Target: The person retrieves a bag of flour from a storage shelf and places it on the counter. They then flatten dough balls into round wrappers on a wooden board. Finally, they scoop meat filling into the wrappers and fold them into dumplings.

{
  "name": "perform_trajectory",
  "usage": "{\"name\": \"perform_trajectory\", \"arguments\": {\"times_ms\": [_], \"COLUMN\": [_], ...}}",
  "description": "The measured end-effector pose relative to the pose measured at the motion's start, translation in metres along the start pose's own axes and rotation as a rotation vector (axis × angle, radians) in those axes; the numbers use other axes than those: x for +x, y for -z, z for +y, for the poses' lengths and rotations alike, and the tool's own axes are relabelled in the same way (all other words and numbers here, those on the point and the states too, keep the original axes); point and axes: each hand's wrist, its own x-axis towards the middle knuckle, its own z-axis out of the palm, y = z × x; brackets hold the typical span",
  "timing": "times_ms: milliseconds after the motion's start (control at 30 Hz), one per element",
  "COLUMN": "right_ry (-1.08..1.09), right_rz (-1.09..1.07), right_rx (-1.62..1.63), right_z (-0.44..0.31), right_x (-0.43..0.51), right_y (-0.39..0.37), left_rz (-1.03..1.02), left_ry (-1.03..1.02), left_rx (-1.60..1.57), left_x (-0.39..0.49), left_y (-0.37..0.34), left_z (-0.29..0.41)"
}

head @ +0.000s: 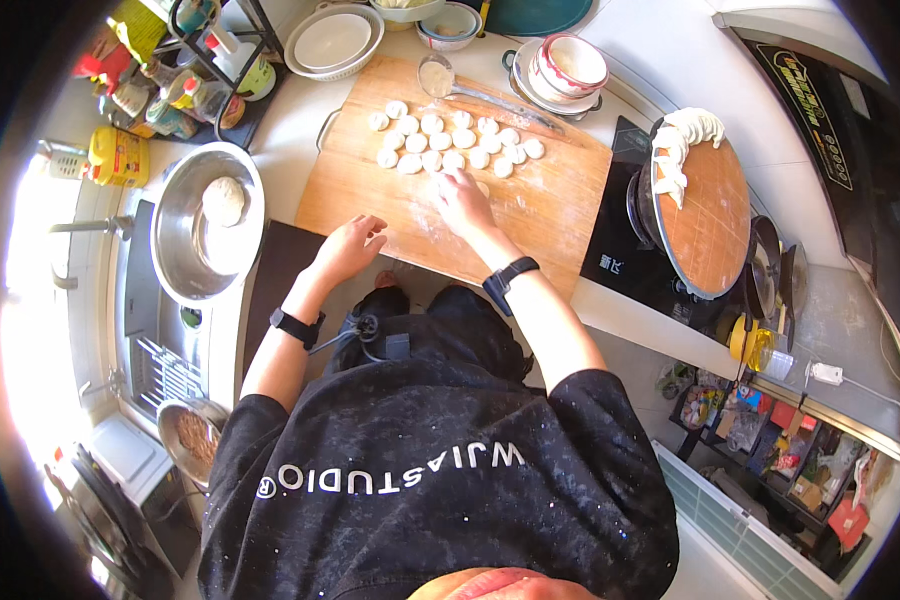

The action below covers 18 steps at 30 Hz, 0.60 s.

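Observation:
A floured wooden board (pixel 345 210) lies on the counter before me, with several small round dough pieces (pixel 440 141) grouped on its far half. My right hand (pixel 465 202) reaches over the board, its fingertips down at the near edge of the group. Whether a piece is held under those fingers is hidden. Just right of that hand, a pale dough piece (pixel 483 189) partly shows. My left hand (pixel 352 244) hovers by the board's front left edge, fingers loosely bent and apart, holding nothing.
Left stands a steel bowl (pixel 166 247) with a dough ball (pixel 223 201). A ladle of flour (pixel 436 77) and a rolling pin (pixel 521 118) lie at the board's far side. Right, a round board (pixel 709 217) bearing dumplings (pixel 673 150) sits over the cooktop (pixel 607 255). Stacked bowls (pixel 570 71) stand behind.

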Motion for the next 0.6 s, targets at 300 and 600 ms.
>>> {"name": "perform_trajectory", "arguments": {"times_ms": [300,600], "right_ry": [-0.102,0.057], "right_rz": [0.312,0.123], "right_rx": [-0.312,-0.499], "right_z": [0.086,0.118], "right_x": [0.052,0.107], "right_y": [0.091,0.085], "left_rz": [-0.145,-0.109], "left_ry": [-0.120,0.026], "left_rx": [0.030,0.075], "left_x": [0.039,0.042], "left_y": [-0.004,-0.005], "left_z": [-0.011,-0.003]}}
